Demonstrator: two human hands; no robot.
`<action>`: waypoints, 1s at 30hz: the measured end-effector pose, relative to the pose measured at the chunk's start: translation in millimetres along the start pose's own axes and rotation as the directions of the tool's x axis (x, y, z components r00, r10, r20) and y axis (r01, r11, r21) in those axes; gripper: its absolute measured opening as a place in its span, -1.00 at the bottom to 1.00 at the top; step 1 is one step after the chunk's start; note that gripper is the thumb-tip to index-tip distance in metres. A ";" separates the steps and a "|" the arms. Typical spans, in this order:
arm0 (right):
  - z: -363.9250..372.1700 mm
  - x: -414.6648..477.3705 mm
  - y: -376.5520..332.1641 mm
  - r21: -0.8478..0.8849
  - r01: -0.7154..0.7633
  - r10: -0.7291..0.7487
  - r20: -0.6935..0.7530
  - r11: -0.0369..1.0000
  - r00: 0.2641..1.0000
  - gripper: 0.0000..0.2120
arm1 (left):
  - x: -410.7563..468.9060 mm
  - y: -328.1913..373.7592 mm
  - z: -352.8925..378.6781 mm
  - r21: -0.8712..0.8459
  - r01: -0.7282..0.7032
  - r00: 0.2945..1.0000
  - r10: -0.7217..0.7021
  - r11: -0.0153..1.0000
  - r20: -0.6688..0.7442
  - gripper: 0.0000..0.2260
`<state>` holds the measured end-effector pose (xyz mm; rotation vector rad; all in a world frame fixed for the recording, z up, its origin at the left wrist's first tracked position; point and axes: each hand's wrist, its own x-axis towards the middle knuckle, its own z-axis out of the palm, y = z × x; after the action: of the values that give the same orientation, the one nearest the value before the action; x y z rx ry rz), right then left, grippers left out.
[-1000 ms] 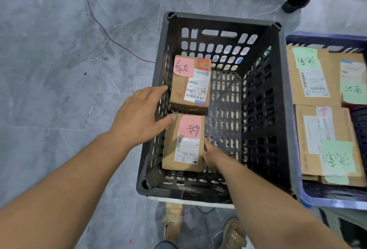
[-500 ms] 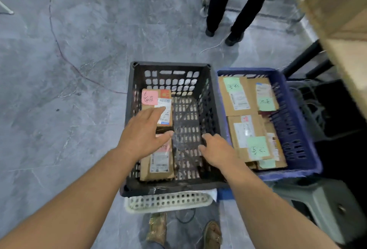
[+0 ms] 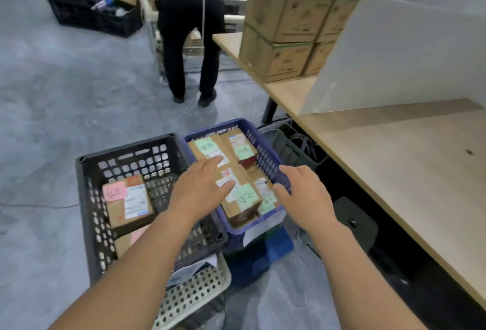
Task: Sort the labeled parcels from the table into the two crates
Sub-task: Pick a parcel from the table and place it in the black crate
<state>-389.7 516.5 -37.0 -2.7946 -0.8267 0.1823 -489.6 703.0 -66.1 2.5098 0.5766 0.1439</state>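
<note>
Single head-worn wide view — forward and down, close over black crate [image 3: 126,147] and blue crate [image 3: 265,156]

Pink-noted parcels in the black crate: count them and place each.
2. The far parcel lies by the left wall of the black crate; the near parcel sits closer, mostly covered by the left forearm. More may hide beneath it.

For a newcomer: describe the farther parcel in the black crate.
Find the black slotted plastic crate, left of the blue plastic crate. By its left wall lies a brown cardboard parcel with a pink note; its nearer neighbour is mostly under an arm.
</note>
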 end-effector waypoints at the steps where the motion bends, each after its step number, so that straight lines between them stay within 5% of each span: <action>1: -10.5 -9.0 14.8 -0.005 -0.008 0.008 -0.023 1.000 1.000 -0.53 | -1.2 15.1 5.0 0.002 -0.015 1.000 0.015 1.000 -0.009 -0.42; 18: -111.8 -230.0 306.1 0.073 -0.319 0.327 -0.211 0.945 0.921 -0.51 | -84.0 339.9 164.5 0.045 -0.424 0.901 0.416 0.905 0.123 -0.39; 30: -148.5 -339.2 441.5 0.159 -0.609 0.626 -0.298 0.777 0.721 -0.51 | -120.6 510.1 259.1 -0.049 -0.678 0.702 0.665 0.734 0.254 -0.39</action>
<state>-415.6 -56.6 17.3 -2.8203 0.2186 -0.1720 -351.9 138.0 -5.1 2.6084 -0.4831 0.0690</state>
